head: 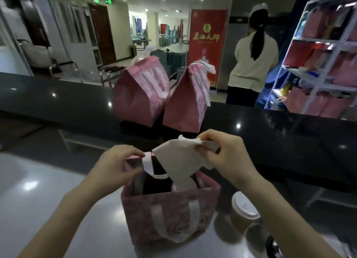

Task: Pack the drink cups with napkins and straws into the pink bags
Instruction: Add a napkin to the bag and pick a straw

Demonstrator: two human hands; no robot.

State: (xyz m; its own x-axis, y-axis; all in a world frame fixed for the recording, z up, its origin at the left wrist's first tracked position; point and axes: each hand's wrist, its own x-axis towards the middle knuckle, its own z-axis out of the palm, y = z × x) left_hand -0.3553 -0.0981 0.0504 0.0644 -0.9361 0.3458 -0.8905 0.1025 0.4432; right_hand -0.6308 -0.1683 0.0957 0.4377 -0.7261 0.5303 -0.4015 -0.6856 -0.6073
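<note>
An open pink bag (168, 213) stands on the steel counter in front of me. My left hand (116, 163) pinches its far white handle (147, 164) and holds the top apart. My right hand (222, 153) grips a white napkin (179, 161) that hangs over the bag's mouth. A white-lidded cup (181, 186) shows inside the bag, partly hidden by the napkin. A brown drink cup with a white lid (244, 211) stands on the counter to the right of the bag. Two closed pink bags (135, 99) (185, 103) stand on the black ledge behind.
The raised black ledge (270, 134) runs across behind the steel counter (48, 199). A person stands with their back to me at the far right (253, 60). A white shelf rack with pink bags (324, 64) fills the right side. A dark object sits at the lower right edge (274, 246).
</note>
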